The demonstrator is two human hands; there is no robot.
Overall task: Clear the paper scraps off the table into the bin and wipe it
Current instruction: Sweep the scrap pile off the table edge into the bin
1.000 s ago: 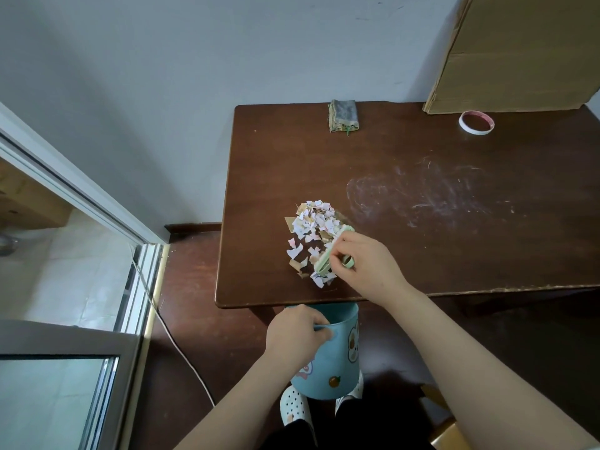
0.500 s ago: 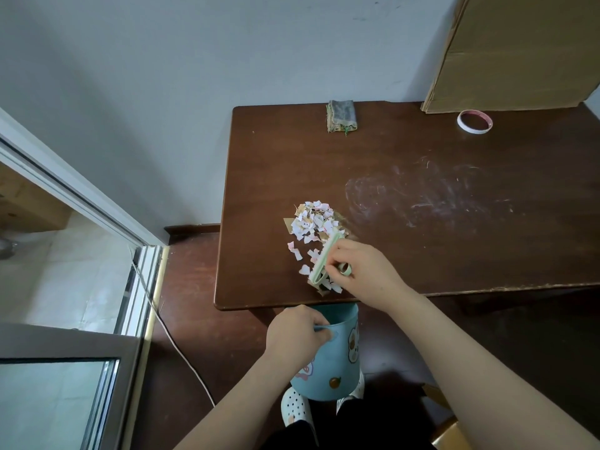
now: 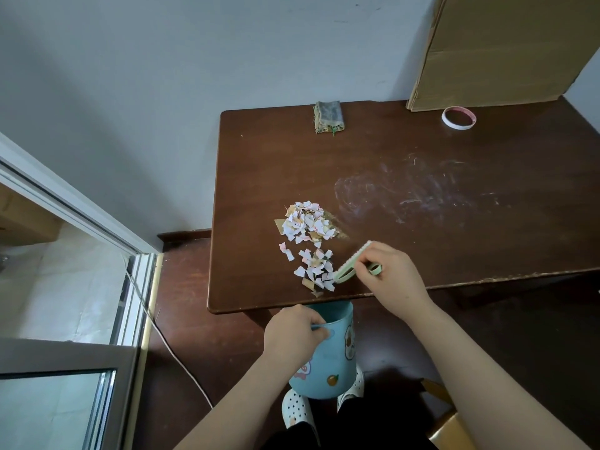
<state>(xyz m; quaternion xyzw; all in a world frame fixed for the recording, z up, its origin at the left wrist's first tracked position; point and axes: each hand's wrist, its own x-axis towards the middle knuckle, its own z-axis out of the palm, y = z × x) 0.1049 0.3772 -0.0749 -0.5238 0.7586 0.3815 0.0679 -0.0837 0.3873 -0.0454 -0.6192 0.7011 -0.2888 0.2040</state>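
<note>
Head view looks down on a dark brown wooden table, its tabletop smeared with whitish streaks across the middle. A large cardboard box stands at the far right corner, against the wall. A pale blue bin with cartoon stickers sits under the near edge, towards the left corner, its mouth just below the tabletop. The left hand grips the bin's rim, fingers curled over it. The right hand is over the tabletop near the near edge, fingers pinched round a pale green brush, whose lower end touches the nearest scraps. White, pink and tan paper scraps lie in a loose heap left of centre, trailing towards the near edge above the bin. A folded grey cloth lies at the far edge. A tape roll lies flat just beside the box.
</note>
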